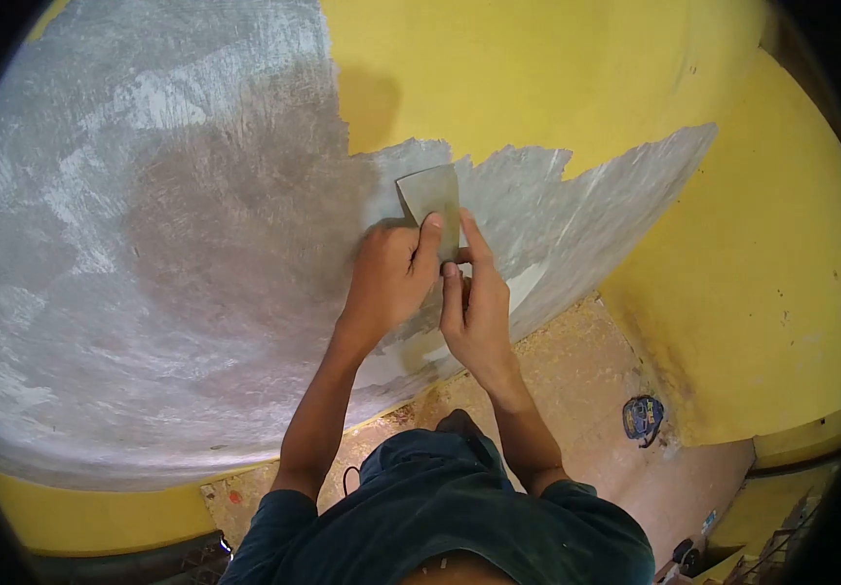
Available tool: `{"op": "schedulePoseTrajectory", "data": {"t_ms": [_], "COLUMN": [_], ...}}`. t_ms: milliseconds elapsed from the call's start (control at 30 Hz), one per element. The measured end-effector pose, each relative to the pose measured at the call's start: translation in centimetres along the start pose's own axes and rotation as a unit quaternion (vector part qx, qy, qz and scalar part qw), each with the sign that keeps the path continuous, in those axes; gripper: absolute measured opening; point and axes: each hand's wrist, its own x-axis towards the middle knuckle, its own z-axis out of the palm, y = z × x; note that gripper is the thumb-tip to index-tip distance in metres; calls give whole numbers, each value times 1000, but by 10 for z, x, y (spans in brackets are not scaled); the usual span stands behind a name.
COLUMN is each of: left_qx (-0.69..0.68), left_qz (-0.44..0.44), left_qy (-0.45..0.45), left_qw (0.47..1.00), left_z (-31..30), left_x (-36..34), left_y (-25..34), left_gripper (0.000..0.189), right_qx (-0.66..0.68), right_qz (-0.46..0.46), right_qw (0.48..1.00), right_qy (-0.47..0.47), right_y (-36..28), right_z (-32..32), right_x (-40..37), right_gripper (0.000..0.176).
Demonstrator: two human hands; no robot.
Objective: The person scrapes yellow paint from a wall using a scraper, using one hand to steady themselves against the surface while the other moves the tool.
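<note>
A flat metal scraper (432, 191) is held up in front of the wall (245, 234), its broad edge close to the ragged border of the yellow paint (498, 78). My left hand (386, 273) is closed around its lower part, the thumb pressed flat on the blade. On the other side, my right hand (479, 317) pinches the scraper's lower end, with the index finger stretched along its right edge. Both hands hide most of the lower end. Around the blade the wall is bare grey with whitish streaks.
A yellow side wall (762, 273) meets the floor (576, 390) at the right. Paint flakes lie along the wall's foot. A small blue and dark object (643, 419) lies on the floor near the corner. Dark items are at the lower right.
</note>
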Motion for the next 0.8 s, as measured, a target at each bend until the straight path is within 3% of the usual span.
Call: {"op": "schedulePoseTrajectory", "data": {"t_ms": [67,167,233,300,433,500,567,600,667,700,767,800], "left_qx": [22,49,205,176,207,282,430,430,631,630,734,733], "left_qz": [9,17,120,108,240,337,392,394,450,453,337,340], "left_qy": [-7,-38,-36,-83,-71,1,72,74,164,166,52,53], "left_qw": [1000,998,971,975,946,898,810,809,610,609,588,587], "left_z": [-2,-18,-41,-74,-137,-157,-180,-187,-195,-194,-188,-190], "left_x": [2,-2,-14,-20,-3,21,49,63,85,90,96,100], "left_y": [-4,3,16,51,95,106,110,111,116,124,140,138], "left_gripper": [63,54,43,29,12,11,14,14,50,50,74,74], "right_qx": [-76,-70,-73,-77,-50,-28,-17,-16,-19,-20,-12,-12], "right_qz": [-95,-12,4,22,16,40,26,24,32,30,49,49], "right_qw": [993,997,997,996,999,999,999,1000,999,999,998,998], "right_qy": [-4,-20,-25,-28,-13,-17,-10,-9,-18,-15,-28,-25], "right_y": [3,-10,-19,-19,-25,-28,-26,-27,-30,-31,-36,-35], "right_z": [0,-1,-2,-2,-1,0,3,2,-2,-4,-5,-3], "right_x": [4,3,3,2,2,-1,-5,-2,5,7,5,1], "right_gripper": [61,58,59,59,56,55,50,50,54,54,54,54]}}
